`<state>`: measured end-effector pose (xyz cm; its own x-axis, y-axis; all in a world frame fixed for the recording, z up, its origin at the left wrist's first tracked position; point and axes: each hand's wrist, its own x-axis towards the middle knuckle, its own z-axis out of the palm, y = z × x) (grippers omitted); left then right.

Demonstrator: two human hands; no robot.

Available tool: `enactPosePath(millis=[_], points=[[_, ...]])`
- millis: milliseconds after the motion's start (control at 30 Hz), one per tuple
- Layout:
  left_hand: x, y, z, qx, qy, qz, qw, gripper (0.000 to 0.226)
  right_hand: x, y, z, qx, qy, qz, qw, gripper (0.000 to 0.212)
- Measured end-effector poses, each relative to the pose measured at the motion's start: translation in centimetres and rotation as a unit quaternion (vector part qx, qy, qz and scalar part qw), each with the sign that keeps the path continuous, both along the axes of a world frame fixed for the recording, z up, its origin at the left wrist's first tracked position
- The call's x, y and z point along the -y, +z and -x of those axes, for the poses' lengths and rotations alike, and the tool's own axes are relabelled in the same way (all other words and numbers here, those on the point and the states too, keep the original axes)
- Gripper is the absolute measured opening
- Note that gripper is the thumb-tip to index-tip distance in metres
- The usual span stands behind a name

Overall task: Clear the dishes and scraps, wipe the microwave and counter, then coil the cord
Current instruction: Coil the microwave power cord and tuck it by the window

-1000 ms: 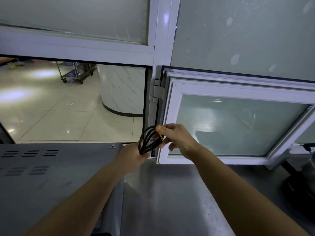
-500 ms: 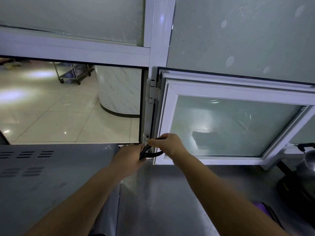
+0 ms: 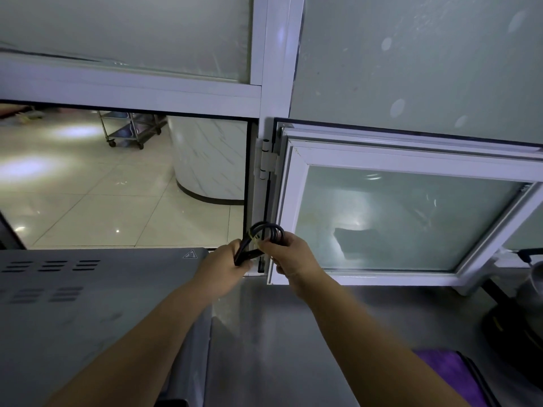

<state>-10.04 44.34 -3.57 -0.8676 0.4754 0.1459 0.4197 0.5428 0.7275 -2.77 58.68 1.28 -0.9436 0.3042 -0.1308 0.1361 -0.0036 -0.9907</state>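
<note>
Both hands meet over the far edge of the counter: left hand grips the bundled black cord, right hand pinches its loops and a yellow tie.

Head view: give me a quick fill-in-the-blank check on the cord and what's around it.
1. The black cord is gathered into ____ held by both hands.
2. The left hand grips it just right of the ____ top.
3. A thin ____ band wraps the cord near the right hand.
4. A ____ cloth lies at lower right.

Missing: loops; microwave; yellow; purple
</note>
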Motion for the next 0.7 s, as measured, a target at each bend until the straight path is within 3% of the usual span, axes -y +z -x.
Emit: enactPosePath(millis=[100,267,367,433,500,567,600,633,700], points=[[0.1,0.5,0.0,0.043,0.007,-0.086,0.995,0.017,0.7,-1.2,-0.9,-0.053,0.024,-0.087,0.994,0.011],[0.4,1.0,-0.2,0.102,0.047,-0.180,0.977,0.021,1.7,-3.6,-2.3,-0.078,0.095,-0.231,0.965,0.020],[0.5,1.3,-0.2,0.123,0.066,-0.216,0.966,0.011,1.9,-4.0,-2.4,-0.085,0.107,-0.223,0.965,0.026],[0.6,1.5,-0.3,0.132,0.067,-0.217,0.965,0.011,1.8,-3.6,-2.3,-0.077,0.071,-0.069,0.992,0.026],[0.5,1.5,-0.3,0.139,0.052,-0.219,0.964,0.014,1.0,-3.0,-1.9,-0.092,0.035,0.186,0.978,0.029],[0.4,1.6,-0.5,0.139,0.040,-0.214,0.966,0.018,0.5,-2.3,-1.6,-0.118,0.008,0.453,0.884,0.031],[0.3,1.5,-0.5,0.137,0.037,-0.211,0.967,0.020,0.3,-2.0,-1.4,-0.119,-0.008,0.539,0.834,0.028],[0.2,1.5,-0.5,0.136,0.037,-0.211,0.967,0.020,0.2,-1.9,-1.2,-0.118,-0.017,0.593,0.797,0.022],[0.2,1.6,-0.5,0.132,0.043,-0.216,0.966,0.020,0.5,-1.5,-1.1,-0.118,-0.016,0.631,0.767,0.019]])
